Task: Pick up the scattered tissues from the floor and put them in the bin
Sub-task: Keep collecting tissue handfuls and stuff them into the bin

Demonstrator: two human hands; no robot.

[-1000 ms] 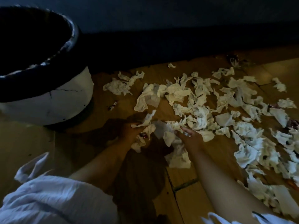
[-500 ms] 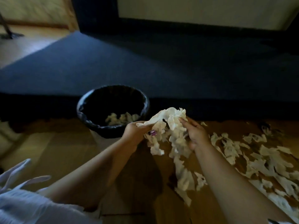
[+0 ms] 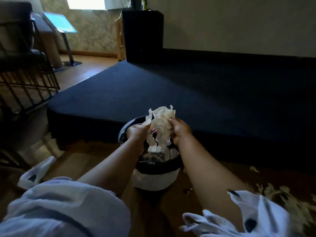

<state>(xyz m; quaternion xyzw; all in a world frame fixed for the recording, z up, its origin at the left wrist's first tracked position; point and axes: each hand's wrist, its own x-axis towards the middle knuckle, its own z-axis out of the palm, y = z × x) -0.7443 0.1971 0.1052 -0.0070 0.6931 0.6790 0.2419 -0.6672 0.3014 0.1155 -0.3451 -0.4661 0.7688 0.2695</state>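
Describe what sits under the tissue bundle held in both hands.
The bin, its black-lined mouth open right below the tissue bundle that the left hand and right hand hold. Arms and hanging strips cover most of its inside.

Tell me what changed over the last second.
The left hand and right hand lifted the bundle of tissues off the floor and carried it over the bin; its strands now hang into the opening. Unchanged: both hands grip the bundle, nothing released; scattered tissues remain on the floor at right.

A single wide-angle head view faces forward and down, seemingly near, just above the bin [image 3: 154, 178].
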